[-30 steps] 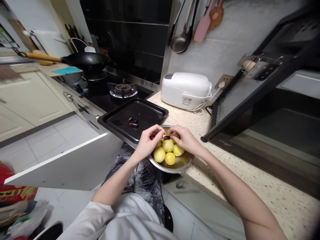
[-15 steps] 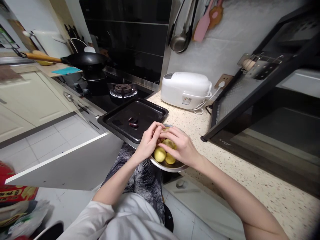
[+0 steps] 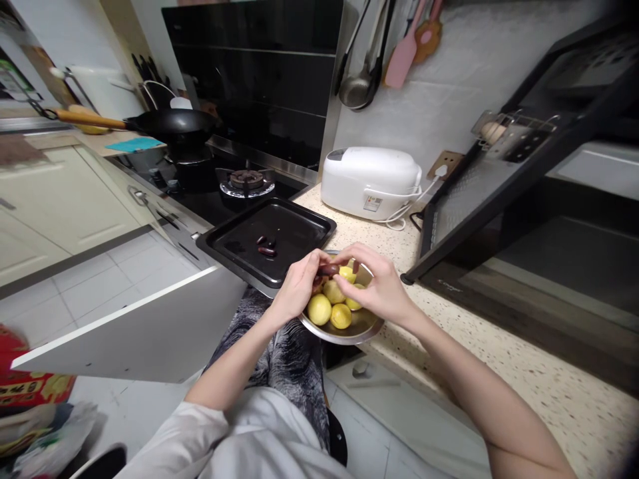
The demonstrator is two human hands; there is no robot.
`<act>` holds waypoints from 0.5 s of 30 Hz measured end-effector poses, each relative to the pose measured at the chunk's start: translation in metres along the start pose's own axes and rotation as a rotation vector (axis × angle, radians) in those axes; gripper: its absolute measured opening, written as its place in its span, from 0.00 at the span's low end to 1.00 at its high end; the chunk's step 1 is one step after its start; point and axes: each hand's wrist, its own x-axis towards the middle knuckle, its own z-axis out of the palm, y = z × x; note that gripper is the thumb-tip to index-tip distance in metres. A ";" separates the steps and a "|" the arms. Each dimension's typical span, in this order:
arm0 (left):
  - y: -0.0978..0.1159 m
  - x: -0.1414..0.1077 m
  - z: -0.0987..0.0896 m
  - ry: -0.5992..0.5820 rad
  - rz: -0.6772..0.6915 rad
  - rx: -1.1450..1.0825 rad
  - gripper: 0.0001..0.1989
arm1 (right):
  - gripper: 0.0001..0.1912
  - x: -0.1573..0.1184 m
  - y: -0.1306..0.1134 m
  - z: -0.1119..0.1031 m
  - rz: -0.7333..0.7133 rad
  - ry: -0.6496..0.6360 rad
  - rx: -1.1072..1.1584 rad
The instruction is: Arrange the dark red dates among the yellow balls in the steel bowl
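By the speckled counter [image 3: 559,392], over a metal bowl [image 3: 368,324] of yellow fruit [image 3: 319,310], my left hand [image 3: 298,285] is pinching a dark oblong piece [image 3: 329,269], pointing lengthwise toward my right hand [image 3: 383,287], whose fingers are curving apart, grip unclear.

I stood in what looked like a home kitchen. A wok [image 3: 174,122] sat on the stove [image 3: 200,183], a burner [image 3: 247,179] beside it, and a ladle [image 3: 355,92] and a pink spatula [image 3: 402,61] hung on the wall [image 3: 399,120]. A speckled counter [image 3: 479,332] held a plugged-in white appliance [image 3: 372,178], and pale cabinets [image 3: 37,206] stood near the stove.
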 end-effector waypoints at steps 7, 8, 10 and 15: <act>-0.002 0.002 0.001 0.008 0.049 -0.090 0.26 | 0.07 0.006 0.016 -0.043 0.205 -0.261 -0.126; -0.002 0.002 0.001 0.010 0.053 -0.091 0.26 | 0.08 0.006 0.017 -0.046 0.226 -0.288 -0.166; -0.003 0.002 0.001 0.013 0.058 -0.090 0.26 | 0.09 0.005 0.018 -0.049 0.256 -0.329 -0.273; -0.002 0.001 0.000 0.000 0.086 -0.091 0.27 | 0.09 0.003 0.015 -0.042 0.253 -0.453 -0.555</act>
